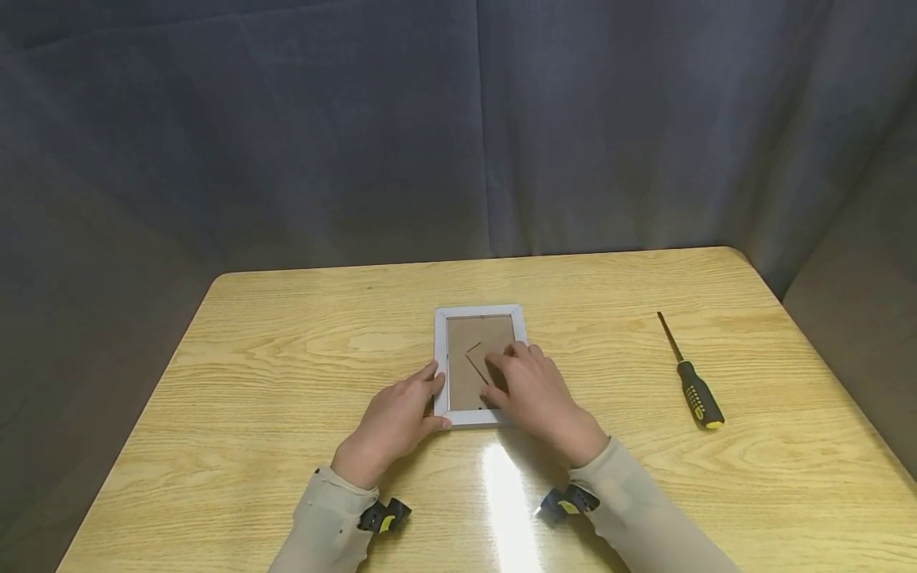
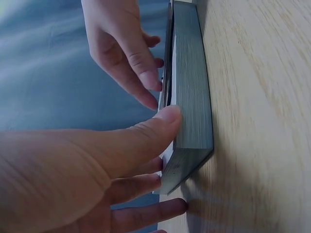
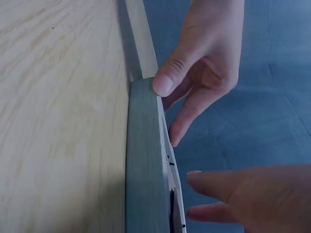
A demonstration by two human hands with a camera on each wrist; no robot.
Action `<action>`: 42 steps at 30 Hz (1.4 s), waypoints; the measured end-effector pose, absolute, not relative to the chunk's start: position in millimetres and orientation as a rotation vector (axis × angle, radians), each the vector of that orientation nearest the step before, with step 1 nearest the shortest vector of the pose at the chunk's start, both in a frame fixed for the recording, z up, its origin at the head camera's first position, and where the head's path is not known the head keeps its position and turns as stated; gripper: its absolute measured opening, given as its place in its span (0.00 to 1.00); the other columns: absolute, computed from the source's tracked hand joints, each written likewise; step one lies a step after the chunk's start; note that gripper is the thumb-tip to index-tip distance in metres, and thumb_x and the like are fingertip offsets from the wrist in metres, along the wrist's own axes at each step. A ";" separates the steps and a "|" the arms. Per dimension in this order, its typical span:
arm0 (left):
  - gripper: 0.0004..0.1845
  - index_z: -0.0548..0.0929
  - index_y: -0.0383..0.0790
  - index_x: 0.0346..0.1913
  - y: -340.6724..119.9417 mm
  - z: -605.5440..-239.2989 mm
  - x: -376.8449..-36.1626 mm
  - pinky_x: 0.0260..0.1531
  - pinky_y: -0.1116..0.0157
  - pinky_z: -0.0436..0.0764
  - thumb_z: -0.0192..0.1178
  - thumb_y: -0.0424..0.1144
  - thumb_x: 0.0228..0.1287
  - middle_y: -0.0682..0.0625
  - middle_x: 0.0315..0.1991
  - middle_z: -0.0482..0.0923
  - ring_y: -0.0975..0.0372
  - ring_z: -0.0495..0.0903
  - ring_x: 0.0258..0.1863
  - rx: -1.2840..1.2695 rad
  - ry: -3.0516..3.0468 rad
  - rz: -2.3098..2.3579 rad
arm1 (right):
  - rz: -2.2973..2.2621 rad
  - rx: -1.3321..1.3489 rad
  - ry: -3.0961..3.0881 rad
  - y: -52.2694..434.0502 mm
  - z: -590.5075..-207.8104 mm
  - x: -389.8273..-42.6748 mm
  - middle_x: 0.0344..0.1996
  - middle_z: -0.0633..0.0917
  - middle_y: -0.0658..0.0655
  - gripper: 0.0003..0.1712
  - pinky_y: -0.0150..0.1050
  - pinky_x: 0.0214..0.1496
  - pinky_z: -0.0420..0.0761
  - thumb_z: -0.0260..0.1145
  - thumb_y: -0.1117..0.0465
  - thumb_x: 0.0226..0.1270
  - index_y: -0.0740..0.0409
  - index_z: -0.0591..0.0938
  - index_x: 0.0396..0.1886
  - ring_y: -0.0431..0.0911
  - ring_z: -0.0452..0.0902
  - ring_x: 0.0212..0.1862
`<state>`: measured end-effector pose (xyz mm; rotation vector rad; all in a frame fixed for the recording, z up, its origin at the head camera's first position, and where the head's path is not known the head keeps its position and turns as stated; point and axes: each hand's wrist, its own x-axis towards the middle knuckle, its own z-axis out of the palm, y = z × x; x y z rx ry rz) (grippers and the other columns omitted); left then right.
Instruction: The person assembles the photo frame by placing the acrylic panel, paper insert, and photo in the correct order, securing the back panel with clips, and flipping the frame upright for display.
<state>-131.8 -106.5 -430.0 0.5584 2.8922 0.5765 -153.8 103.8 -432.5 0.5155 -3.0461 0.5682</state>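
Note:
A picture frame [image 1: 481, 418] with a pale rim lies back side up on the table, its brown backing board [image 1: 462, 330] showing. Dark thin lines cross the board. My left hand [image 1: 396, 418] holds the frame's near left corner, thumb on the near edge and fingers along the left side. In the left wrist view that thumb [image 2: 163, 119] presses the corner of the frame [image 2: 192, 77]. My right hand [image 1: 533, 390] is over the right part of the board, fingers bent downward. In the right wrist view its fingertips [image 3: 199, 178] are spread beside the frame's back, with nothing between them.
A screwdriver [image 1: 698, 394] with a black and yellow handle lies on the wooden table [image 1: 286, 342], right of the frame. A dark curtain [image 1: 358, 143] hangs behind the table. Both wrists wear black straps over pale sleeves [image 1: 645, 501].

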 end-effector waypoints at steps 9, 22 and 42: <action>0.36 0.78 0.31 0.66 -106.8 -429.9 -130.5 0.64 0.48 0.78 0.75 0.45 0.57 0.36 0.73 0.69 0.44 0.77 0.67 0.581 2.937 0.552 | 0.651 0.476 -2.982 121.1 -424.0 -157.8 0.54 0.84 0.65 0.26 0.55 0.53 0.82 0.70 0.51 0.68 0.60 0.83 0.61 0.60 0.79 0.54; 0.33 0.80 0.30 0.63 -105.6 -427.7 -129.7 0.65 0.48 0.77 0.75 0.45 0.57 0.35 0.69 0.74 0.44 0.77 0.66 0.600 2.959 0.560 | 0.744 0.318 -3.004 157.6 -410.9 -167.2 0.60 0.80 0.70 0.29 0.62 0.57 0.80 0.65 0.51 0.73 0.63 0.79 0.65 0.66 0.76 0.61; 0.26 0.82 0.37 0.60 -86.1 -420.8 -122.2 0.65 0.49 0.78 0.68 0.48 0.65 0.41 0.61 0.82 0.47 0.80 0.62 0.802 3.010 0.681 | 0.671 0.029 -3.074 209.8 -408.5 -178.6 0.60 0.78 0.77 0.33 0.58 0.38 0.83 0.60 0.46 0.75 0.64 0.75 0.68 0.72 0.78 0.57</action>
